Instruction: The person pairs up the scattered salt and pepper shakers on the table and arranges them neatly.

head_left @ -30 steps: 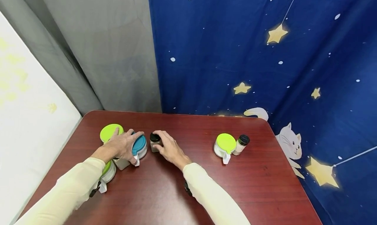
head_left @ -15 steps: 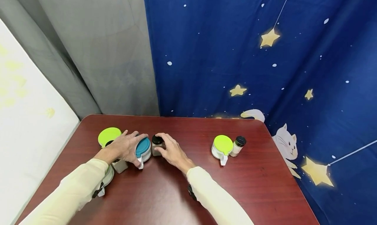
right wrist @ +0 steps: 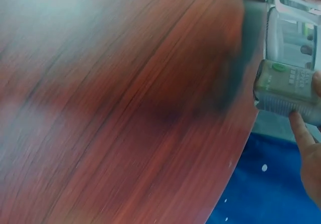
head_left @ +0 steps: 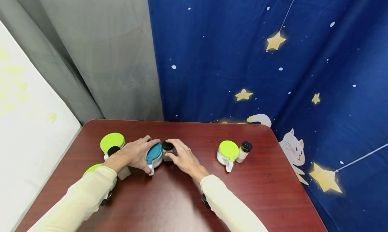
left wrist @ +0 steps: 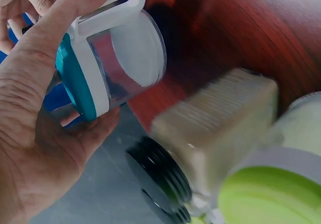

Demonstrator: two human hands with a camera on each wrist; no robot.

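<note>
My left hand (head_left: 134, 154) grips a seasoning jar with a blue lid (head_left: 155, 151) from its left side. In the left wrist view this jar (left wrist: 133, 53) has a clear body and a white handle, with a finger lying along the handle. My right hand (head_left: 186, 160) holds a spice bottle with a black cap (head_left: 167, 145), fingers at its far side and thumb at its near side. The bottle (right wrist: 283, 83) stands right beside the blue-lidded jar. Its squarish, printed body shows in the right wrist view, partly hidden by fingers.
Left of my left hand stand two green-lidded jars (head_left: 112, 141), one mostly hidden by my sleeve, and black-capped bottles (left wrist: 215, 118). Farther right, another green-lidded jar (head_left: 228, 151) stands next to a black-capped bottle (head_left: 244, 151). All are on a reddish-brown table (head_left: 194, 198) before curtains.
Both hands have moved to the right with the blue-lidded jar and the spice bottle. The gap between those two has closed. The head view has shifted slightly.
</note>
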